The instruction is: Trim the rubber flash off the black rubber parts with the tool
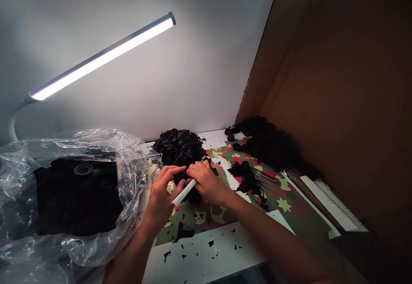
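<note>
My right hand (206, 183) is closed around a slim tool with a pale handle (185, 192). The handle sticks out toward my left hand, and the tool's other end is hidden by my fingers. With thumb and bent fingers, my left hand (162, 189) grips a small black piece (180, 175), whose shape is mostly covered. Just behind both hands rises a heap of black scraps (178, 144). Under them lies a patterned camouflage-coloured mat (225, 215), strewn with black bits.
A clear plastic bag (128, 198) of black parts (77, 198) stands at left under a lit bar lamp (106, 56). More black pieces (270, 146) pile against the cardboard wall (337, 82). Tweezers (265, 175) and a white strip (328, 204) lie at right.
</note>
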Action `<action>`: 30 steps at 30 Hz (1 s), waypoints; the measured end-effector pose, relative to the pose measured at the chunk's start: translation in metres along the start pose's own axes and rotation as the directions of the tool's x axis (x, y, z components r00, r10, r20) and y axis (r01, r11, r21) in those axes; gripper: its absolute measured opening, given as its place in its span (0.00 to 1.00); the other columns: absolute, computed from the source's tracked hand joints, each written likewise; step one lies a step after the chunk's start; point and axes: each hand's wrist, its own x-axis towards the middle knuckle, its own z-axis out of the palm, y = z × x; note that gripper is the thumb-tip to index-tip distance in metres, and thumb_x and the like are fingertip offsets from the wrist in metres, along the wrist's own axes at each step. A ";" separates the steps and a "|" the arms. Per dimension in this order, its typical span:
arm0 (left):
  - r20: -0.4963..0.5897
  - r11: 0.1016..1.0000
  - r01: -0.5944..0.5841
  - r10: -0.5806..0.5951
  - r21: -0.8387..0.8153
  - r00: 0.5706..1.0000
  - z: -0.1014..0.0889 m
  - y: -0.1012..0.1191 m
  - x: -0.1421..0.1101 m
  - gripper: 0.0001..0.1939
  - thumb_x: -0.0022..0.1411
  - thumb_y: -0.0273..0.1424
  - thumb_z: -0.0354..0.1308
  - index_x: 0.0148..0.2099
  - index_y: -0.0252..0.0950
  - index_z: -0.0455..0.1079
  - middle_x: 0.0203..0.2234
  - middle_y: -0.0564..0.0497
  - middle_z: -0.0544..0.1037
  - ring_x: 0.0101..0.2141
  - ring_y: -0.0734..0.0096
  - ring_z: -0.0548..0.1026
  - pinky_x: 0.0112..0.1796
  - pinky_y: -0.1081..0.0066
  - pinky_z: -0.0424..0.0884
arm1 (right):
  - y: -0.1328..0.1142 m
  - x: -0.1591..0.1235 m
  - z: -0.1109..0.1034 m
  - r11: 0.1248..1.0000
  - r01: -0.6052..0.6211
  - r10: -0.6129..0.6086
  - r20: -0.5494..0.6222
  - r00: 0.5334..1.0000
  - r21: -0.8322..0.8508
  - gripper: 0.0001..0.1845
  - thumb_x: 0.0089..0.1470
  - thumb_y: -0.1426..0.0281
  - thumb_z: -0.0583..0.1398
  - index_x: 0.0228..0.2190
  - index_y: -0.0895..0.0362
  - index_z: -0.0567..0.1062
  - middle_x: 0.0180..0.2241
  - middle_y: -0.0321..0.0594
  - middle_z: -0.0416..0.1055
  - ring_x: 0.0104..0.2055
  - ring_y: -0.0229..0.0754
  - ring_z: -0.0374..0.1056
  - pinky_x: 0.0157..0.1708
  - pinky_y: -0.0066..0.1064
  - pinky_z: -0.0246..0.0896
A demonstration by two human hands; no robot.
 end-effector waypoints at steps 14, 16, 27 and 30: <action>0.144 0.981 0.175 -0.187 0.087 0.972 -0.001 -0.001 0.024 0.04 0.54 0.28 0.65 0.31 0.43 0.81 0.27 0.54 0.82 0.30 0.67 0.74 0.34 0.71 0.66 | 0.010 -0.005 -0.002 0.989 0.113 -0.121 0.087 0.989 0.095 0.17 0.69 0.72 0.53 0.25 0.56 0.63 0.27 0.32 0.67 0.34 0.40 0.58 0.42 0.34 0.46; 0.134 0.954 0.287 -0.274 -0.089 0.952 0.005 -0.003 0.024 0.02 0.53 0.30 0.66 0.30 0.39 0.81 0.24 0.53 0.80 0.27 0.69 0.73 0.32 0.72 0.65 | 0.008 -0.006 0.003 0.990 0.139 -0.140 0.024 0.990 0.014 0.14 0.67 0.75 0.53 0.27 0.56 0.65 0.27 0.33 0.67 0.34 0.40 0.58 0.41 0.35 0.46; -0.158 0.640 0.296 -0.553 -0.710 0.818 0.043 -0.025 0.041 0.24 0.40 0.49 0.74 0.25 0.34 0.73 0.22 0.54 0.77 0.24 0.75 0.71 0.27 0.75 0.65 | -0.006 -0.015 0.028 0.939 0.213 -0.219 0.008 0.976 -0.269 0.13 0.62 0.77 0.57 0.26 0.56 0.69 0.26 0.36 0.70 0.33 0.42 0.59 0.39 0.36 0.47; -0.151 0.613 0.247 -0.523 -0.751 0.839 0.034 -0.015 0.052 0.25 0.41 0.50 0.75 0.33 0.35 0.77 0.31 0.50 0.82 0.32 0.71 0.76 0.33 0.74 0.69 | -0.003 -0.019 0.033 0.937 0.202 -0.204 0.022 0.979 -0.285 0.12 0.63 0.74 0.59 0.26 0.57 0.71 0.25 0.37 0.72 0.34 0.43 0.61 0.38 0.37 0.48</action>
